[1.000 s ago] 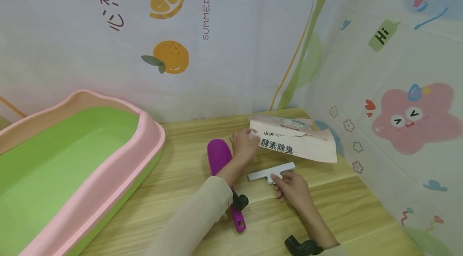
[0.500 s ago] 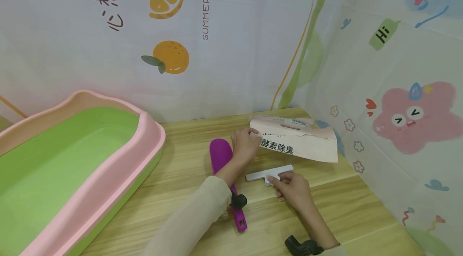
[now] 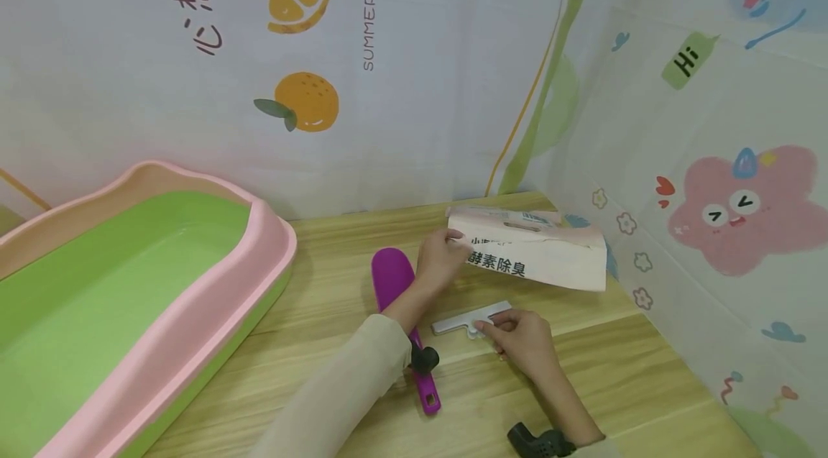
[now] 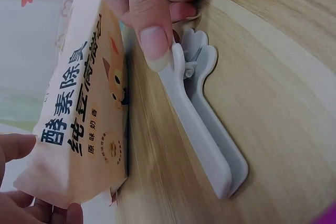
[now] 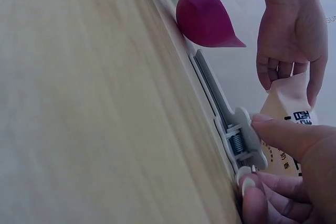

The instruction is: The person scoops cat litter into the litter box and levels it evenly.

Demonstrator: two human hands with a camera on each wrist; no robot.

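Note:
My left hand pinches the left corner of a pale pink bag with dark Chinese lettering. The bag lies at the back right of the table, its top creased. In the left wrist view, my left fingers are on the bag's edge. My right hand holds a white bag clip by its handles, thumb on one side and fingers on the other. The clip is just in front of the bag and apart from it. Its two long bars lie close together, with a narrow gap.
A purple scoop lies under my left forearm, its handle toward me. A large green litter tray with a pink rim takes up the left side. Printed cloth walls stand behind and at the right.
My right hand has shifted the clip slightly left and toward me, turning it a little. My left hand stays on the bag's corner with small movement.

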